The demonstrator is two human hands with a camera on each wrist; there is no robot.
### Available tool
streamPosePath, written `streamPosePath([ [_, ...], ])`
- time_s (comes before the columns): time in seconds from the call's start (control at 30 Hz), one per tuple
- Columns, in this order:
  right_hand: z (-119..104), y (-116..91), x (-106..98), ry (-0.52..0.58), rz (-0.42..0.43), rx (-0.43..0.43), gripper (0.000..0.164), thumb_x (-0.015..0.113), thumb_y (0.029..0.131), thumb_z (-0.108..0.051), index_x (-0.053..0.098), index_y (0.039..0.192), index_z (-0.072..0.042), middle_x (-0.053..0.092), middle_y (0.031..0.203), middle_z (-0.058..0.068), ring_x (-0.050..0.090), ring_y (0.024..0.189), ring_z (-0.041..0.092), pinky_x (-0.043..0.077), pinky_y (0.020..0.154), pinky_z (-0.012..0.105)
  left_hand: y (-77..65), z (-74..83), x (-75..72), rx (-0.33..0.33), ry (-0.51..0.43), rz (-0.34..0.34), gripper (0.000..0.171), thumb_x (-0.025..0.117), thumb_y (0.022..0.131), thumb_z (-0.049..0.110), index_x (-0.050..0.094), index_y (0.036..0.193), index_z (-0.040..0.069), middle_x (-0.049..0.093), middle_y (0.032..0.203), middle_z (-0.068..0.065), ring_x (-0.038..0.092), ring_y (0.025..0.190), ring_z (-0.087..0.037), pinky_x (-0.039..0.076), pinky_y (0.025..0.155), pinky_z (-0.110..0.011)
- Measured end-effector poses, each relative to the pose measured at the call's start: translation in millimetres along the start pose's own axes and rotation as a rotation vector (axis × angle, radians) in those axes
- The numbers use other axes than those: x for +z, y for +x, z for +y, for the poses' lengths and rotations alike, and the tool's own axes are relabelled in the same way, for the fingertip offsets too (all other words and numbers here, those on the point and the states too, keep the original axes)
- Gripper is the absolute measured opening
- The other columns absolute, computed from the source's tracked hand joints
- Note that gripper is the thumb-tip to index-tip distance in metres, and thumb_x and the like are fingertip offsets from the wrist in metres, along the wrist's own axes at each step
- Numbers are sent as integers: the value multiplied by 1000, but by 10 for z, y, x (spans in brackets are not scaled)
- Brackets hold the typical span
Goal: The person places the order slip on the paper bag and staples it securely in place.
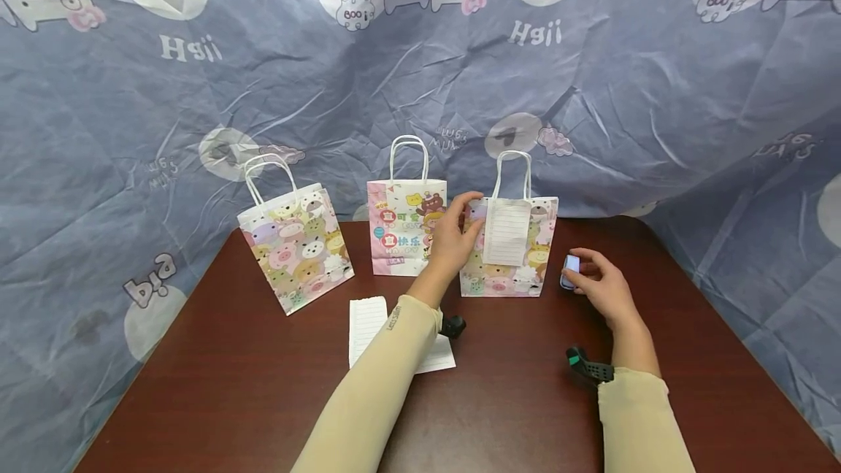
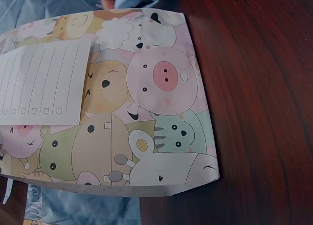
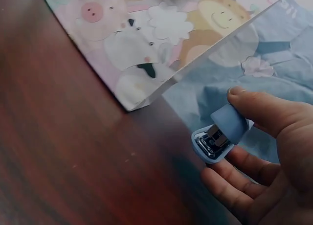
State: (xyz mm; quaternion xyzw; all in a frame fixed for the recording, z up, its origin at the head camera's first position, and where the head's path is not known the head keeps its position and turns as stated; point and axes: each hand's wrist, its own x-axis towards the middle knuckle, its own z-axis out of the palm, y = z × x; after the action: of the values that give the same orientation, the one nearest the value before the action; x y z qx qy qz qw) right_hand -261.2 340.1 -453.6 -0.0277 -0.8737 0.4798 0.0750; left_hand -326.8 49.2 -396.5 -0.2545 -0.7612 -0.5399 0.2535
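At the right-hand paper bag (image 1: 473, 279), printed with cartoon animals, my left hand (image 1: 453, 239) grips the upper left edge. A lined paper slip (image 1: 507, 232) lies flat over the upper front of that bag, below its white handles; a row of small checkboxes on the slip (image 2: 46, 83) shows in the left wrist view. To the right of the bag, my right hand (image 1: 606, 287) holds a small light-blue stapler (image 3: 230, 124) between thumb and fingers. Its metal mouth points toward the bag, apart from it.
Another animal-print bag (image 1: 305, 247) leans at the left, and a pink and white bag (image 1: 407, 261) stands in the middle. Lined paper sheets (image 1: 366, 323) lie on the dark wooden table (image 1: 512, 393), partly under my left forearm. A blue patterned cloth (image 1: 263, 57) hangs behind.
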Motion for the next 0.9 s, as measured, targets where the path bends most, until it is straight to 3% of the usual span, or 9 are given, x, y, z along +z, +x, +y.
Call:
streamPosePath([
  [0.3,99,-31,45,-64,10,35,61,67,94,-45,51,143,-13,55,124,20,55,86,8,55,67,25,66,-22,48,-30,44,-25,45,69,93,8,55,134,20,56,91,-5,48,65,-10,39,58,-18],
  [0.5,142,-23,53,-124,-12,41,62,62,95,-51,53,144,-15,56,127,19,53,106,27,47,73,25,110,-14,48,-51,60,-10,46,71,92,8,56,133,22,62,95,-6,60,73,-13,42,59,-18],
  [0.73,152,-9,40,-176,-49,92,68,54,95,-61,48,148,-18,48,143,23,48,121,39,44,88,46,137,-25,94,-51,90,-6,46,71,92,10,56,134,22,61,91,-6,51,65,-9,38,56,-18],
  [0.9,121,-12,48,-198,-58,92,64,52,98,-58,49,147,-17,46,147,24,47,124,41,43,95,56,160,-36,127,-48,126,-5,47,71,93,10,54,135,23,62,90,-6,44,62,-9,35,57,-20],
])
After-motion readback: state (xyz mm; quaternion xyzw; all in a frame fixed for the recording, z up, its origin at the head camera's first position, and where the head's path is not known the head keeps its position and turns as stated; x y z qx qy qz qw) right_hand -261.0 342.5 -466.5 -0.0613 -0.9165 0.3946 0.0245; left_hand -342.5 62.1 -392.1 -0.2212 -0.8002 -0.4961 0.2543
